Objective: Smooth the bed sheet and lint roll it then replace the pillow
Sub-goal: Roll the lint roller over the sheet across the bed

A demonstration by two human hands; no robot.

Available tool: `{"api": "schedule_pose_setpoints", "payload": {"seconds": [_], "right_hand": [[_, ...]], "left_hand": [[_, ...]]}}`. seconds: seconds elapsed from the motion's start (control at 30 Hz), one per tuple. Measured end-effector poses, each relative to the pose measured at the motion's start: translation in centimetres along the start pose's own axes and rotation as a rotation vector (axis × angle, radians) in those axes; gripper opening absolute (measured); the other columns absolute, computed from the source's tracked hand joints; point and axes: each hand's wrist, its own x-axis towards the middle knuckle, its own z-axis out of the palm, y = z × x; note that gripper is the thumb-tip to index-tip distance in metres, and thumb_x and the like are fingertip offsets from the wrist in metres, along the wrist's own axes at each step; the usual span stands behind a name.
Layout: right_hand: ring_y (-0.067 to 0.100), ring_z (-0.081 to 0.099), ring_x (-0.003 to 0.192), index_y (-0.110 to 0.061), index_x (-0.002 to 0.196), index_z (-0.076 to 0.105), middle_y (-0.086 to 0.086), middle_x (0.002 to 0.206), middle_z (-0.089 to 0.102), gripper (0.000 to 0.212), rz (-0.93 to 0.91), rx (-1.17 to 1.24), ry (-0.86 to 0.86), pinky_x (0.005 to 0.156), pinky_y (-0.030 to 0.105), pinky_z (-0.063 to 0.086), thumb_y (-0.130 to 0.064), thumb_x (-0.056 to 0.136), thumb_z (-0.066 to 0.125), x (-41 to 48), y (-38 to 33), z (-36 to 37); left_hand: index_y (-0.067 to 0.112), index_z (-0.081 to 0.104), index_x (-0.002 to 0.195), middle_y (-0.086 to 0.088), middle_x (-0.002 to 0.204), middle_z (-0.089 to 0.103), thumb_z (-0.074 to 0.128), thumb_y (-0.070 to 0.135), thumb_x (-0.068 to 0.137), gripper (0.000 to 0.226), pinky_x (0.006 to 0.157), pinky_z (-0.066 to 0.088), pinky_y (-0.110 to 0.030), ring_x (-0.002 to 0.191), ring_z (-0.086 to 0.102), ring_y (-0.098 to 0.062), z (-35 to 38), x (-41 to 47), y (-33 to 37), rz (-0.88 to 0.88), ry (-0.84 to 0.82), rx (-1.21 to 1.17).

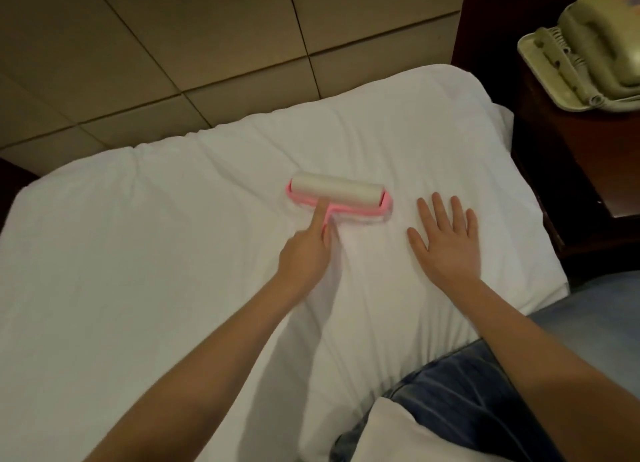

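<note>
Nearest the camera: a knee in blue denim [460, 402] kneels on the mattress edge, with a white pillow corner [408, 434] at the bottom of view; whether this is the pillow to be replaced, cannot tell

Both forearms reach out over the bed sheet [138, 271]

Left hand [306, 253] is closed round the pink handle of the lint roller [337, 195], index finger laid along the stem toward the roll. Right hand [446, 240] lies flat on the sheet just beside the roller, fingers spread wide, holding nothing

Roller head rests on the sheet near the head end of the bed, white roll across the direction of the arm

Sheet shows soft creases running from the hands toward the far corner, and a fold at the far left

Step in hand, as judged: lint rolling, with the flat hand pinning the cloth

To do it well:
- keep the flat palm pressing so the cloth stays taut and does not drag with the sticky roll
- push in straight, overlapping strokes, even pressure
- move the bracing hand along with each new lane
- flatten creases before rolling over them

Beyond the bed: panelled headboard wall [173, 46], dark nightstand [571, 170] at right carrying a beige telephone [595, 49]
</note>
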Motion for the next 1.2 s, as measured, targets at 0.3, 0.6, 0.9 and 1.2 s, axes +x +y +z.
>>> {"api": "schedule_pose_setpoints", "payload": {"seconds": [0.3,0.6,0.9,1.2], "right_hand": [[0.020,0.005,0.147,-0.013,0.152,0.012,0.002,0.159,0.009,0.078,-0.081,0.018,0.011,0.112,0.028,-0.015,-0.052,0.087,-0.005,-0.2,-1.1,0.1],[0.023,0.011,0.147,-0.014,0.150,0.021,0.002,0.158,0.018,0.077,-0.389,0.052,-0.063,0.112,0.032,-0.013,-0.046,0.086,-0.005,-1.8,-8.7,1.4],[0.008,-0.014,0.141,-0.015,0.150,-0.003,-0.007,0.153,-0.011,0.077,-0.388,0.058,-0.064,0.109,0.028,-0.025,-0.049,0.082,-0.016,-2.5,-10.5,1.5],[0.020,0.007,0.147,-0.018,0.151,0.012,-0.003,0.157,0.004,0.072,-0.615,-0.015,-0.101,0.108,0.032,-0.024,-0.044,0.087,-0.008,-4.1,-16.1,3.4]], "left_hand": [[0.046,0.023,0.140,0.002,0.048,0.042,0.010,0.055,0.096,0.047,0.032,0.037,-0.028,0.033,0.049,-0.024,-0.3,-20.2,-14.7,-0.015,-0.052,0.154],[0.036,0.010,0.149,-0.019,0.081,0.061,0.026,0.035,0.101,0.050,0.063,0.037,-0.036,0.082,0.062,-0.038,-2.2,-3.5,-10.0,-0.145,0.065,0.152],[0.055,0.006,0.142,-0.012,0.083,0.068,0.012,0.060,0.080,0.062,0.064,0.048,-0.037,0.075,0.067,-0.034,0.5,-21.6,-17.6,-0.372,0.011,-0.002],[0.033,0.008,0.149,-0.024,0.087,0.066,0.033,0.031,0.100,0.055,0.066,0.042,-0.038,0.081,0.063,-0.040,-2.2,-16.1,-17.7,-0.409,0.048,0.133]]}}
